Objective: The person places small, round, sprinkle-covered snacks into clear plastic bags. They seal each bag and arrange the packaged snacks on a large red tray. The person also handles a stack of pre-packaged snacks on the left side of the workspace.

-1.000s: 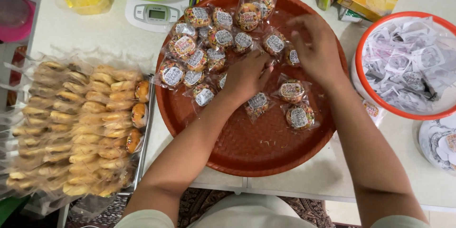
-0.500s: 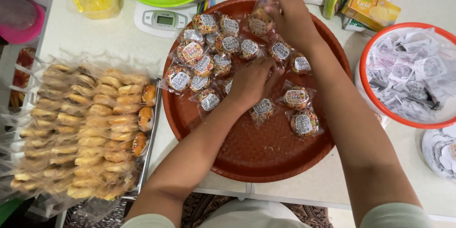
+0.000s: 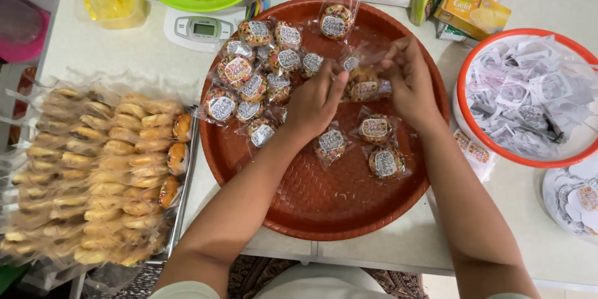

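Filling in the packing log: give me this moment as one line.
left hand + right hand: gripping one clear-bagged cookie | over round red tray | labelled bagged cookies piled upper left | wrapped pastries on left tray

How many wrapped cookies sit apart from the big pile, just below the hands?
3. One cookie lies by the left hand, a second cookie under the right hand, a third cookie nearer the tray's front. Hands may hide others.

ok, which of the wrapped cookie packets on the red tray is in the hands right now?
The wrapped cookie between the left hand and right hand, mid-tray. Both hands' fingers pinch its clear wrapper; all other packets lie untouched on the tray.
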